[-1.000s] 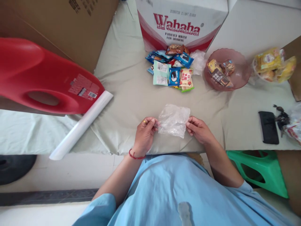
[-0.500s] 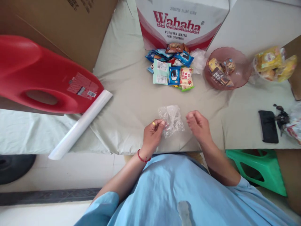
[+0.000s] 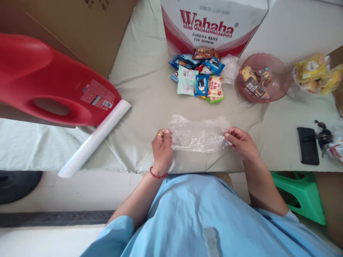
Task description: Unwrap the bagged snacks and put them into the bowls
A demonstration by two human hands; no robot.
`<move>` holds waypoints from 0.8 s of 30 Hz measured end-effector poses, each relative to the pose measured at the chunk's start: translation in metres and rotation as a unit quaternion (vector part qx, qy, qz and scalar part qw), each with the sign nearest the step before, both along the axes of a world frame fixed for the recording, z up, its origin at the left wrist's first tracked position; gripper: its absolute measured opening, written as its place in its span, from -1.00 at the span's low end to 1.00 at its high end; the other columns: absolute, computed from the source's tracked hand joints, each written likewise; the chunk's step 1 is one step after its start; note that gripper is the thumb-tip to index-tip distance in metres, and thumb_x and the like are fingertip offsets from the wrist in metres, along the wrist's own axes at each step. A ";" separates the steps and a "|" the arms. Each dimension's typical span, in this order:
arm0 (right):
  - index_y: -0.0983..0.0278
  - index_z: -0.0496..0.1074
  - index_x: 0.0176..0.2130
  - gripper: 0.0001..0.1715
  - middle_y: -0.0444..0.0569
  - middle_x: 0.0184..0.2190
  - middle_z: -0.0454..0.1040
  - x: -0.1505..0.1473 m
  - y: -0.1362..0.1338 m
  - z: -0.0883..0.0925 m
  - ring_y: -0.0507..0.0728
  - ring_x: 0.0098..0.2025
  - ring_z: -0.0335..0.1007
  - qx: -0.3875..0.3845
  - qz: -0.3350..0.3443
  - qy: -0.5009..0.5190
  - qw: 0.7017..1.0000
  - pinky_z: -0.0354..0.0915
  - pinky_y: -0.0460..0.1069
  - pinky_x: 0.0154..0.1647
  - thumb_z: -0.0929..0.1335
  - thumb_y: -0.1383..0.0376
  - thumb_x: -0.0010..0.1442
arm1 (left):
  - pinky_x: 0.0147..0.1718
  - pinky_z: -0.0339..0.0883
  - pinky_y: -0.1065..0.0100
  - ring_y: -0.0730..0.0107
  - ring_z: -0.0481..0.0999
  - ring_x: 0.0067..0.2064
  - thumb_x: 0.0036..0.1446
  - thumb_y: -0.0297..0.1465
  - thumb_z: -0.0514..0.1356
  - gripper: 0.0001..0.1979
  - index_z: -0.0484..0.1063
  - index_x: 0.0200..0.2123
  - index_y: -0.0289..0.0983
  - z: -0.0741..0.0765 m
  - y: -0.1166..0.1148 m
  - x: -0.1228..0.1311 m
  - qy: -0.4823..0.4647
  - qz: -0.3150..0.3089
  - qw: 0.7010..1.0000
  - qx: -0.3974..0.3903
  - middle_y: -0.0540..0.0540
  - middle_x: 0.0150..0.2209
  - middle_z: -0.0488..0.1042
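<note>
A clear, crinkled plastic bag (image 3: 199,135) is stretched sideways between my two hands, above the near part of the cloth-covered table. My left hand (image 3: 162,148) pinches its left end; a gold ring and a red bracelet show on that side. At the other end, my right hand (image 3: 241,141) grips the plastic between thumb and fingers. Beyond the bag lies a heap of wrapped snacks (image 3: 200,84) in blue, mint, cream and brown packets. Whether the plastic is one layer or two, I cannot tell.
Behind the snacks stands a Wahaha carton (image 3: 211,25). A pink glass bowl (image 3: 278,85) holds several snacks, with yellow packets (image 3: 312,69) farther right. A black phone (image 3: 308,146) lies near the right edge. On the left are a red plastic object (image 3: 66,85) and a white roll (image 3: 93,139).
My right hand has taken hold of the bag's right side. My hands have moved apart, and the bunched plastic is now spread wide between them.
</note>
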State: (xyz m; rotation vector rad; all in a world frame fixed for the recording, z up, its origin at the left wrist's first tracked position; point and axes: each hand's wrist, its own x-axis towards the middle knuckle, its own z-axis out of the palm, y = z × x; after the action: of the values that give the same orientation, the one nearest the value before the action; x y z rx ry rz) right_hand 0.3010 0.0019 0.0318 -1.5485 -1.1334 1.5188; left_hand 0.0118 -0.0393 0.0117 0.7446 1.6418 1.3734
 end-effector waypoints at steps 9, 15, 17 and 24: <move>0.24 0.54 -0.19 -0.69 -0.06 -0.30 0.51 0.032 -0.004 0.009 0.06 -0.39 0.32 0.212 -0.084 -0.311 0.923 0.31 0.00 -0.34 0.46 0.06 0.23 | -0.45 0.11 0.34 0.41 0.20 -0.51 0.35 0.13 0.14 -0.50 0.50 -0.31 -0.18 -0.002 0.001 0.011 -0.043 -0.040 0.998 0.008 0.09 -0.59 0.20; 0.19 0.54 -0.06 -0.80 0.04 -0.18 0.57 -0.062 -0.030 0.030 0.18 -0.17 0.46 0.459 0.137 -0.228 0.848 0.41 0.10 -0.13 0.42 0.14 0.38 | -0.45 0.17 0.34 0.41 0.23 -0.54 0.36 0.17 0.09 -0.45 0.51 -0.29 -0.19 0.018 -0.001 0.025 -0.001 -0.041 0.999 0.006 0.10 -0.63 0.23; 0.21 0.55 -0.04 -0.75 0.09 -0.10 0.58 -0.092 -0.033 0.024 0.22 -0.11 0.45 0.488 0.209 -0.214 0.820 0.40 0.15 -0.05 0.42 0.12 0.39 | -0.44 0.20 0.35 0.42 0.26 -0.54 0.36 0.19 0.06 -0.41 0.52 -0.27 -0.20 0.024 -0.003 0.027 0.016 -0.043 0.999 0.008 0.09 -0.62 0.25; 0.18 0.54 -0.15 -0.88 0.01 -0.15 0.55 -0.101 -0.014 0.019 0.15 -0.08 0.47 0.415 0.233 -0.062 0.878 0.40 0.14 0.04 0.38 0.23 0.43 | -0.52 0.07 0.32 0.43 0.18 -0.56 0.34 0.25 0.00 -0.31 0.57 -0.32 -0.23 0.021 -0.009 0.020 0.019 -0.024 0.999 0.019 0.07 -0.63 0.20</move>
State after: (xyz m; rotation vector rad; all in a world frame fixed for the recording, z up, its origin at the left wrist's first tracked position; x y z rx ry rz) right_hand 0.1995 -0.0121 0.0512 -0.8063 -1.9992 0.9529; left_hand 0.0314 -0.0484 0.0328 0.8316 1.6198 1.3669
